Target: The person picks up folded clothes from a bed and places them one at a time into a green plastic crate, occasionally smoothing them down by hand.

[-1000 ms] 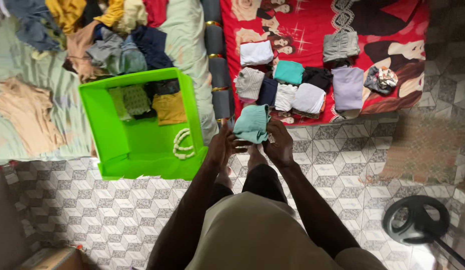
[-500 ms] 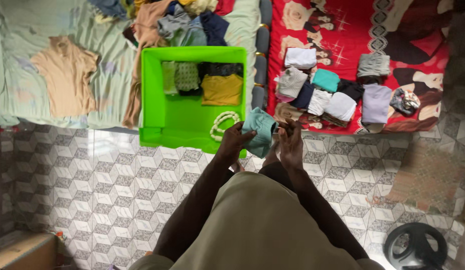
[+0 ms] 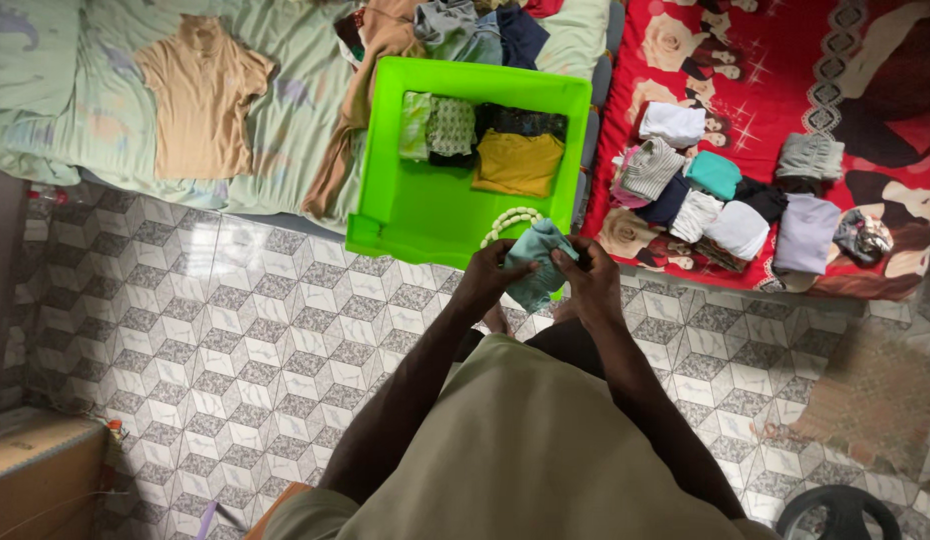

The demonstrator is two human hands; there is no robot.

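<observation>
Cloth: a small teal cloth [image 3: 538,262], folded into a bundle, held in both hands above the near right corner of the green bin [image 3: 425,215].
Hidden: the middle and lower part of the cloth sit behind the fingers, so how many folds it has cannot be told.
Cut off: a dark round object [image 3: 840,514] at the bottom right edge of the floor shows only in part; a cardboard box [image 3: 40,465] at the bottom left edge is also cropped.
Hard to make out: the pile of clothes [image 3: 455,25] beyond the far edge of the bin is cropped by the top of the frame and tangled.
Look of the cloth: soft, plain teal, creased, its top rounded where it is doubled over.
Left hand [image 3: 497,280]: fingers curled shut on the left side of the cloth.
Right hand [image 3: 590,283]: fingers closed on the right side of the cloth, thumb on top.
Bin: open, resting on the edge of the bed; folded clothes along its far wall, a mustard piece [image 3: 517,163] among them, and a string of pale beads [image 3: 507,222] near its near right corner.
Red blanket [image 3: 775,90]: rows of folded clothes [image 3: 725,195] near its near edge, well apart from the hands.
</observation>
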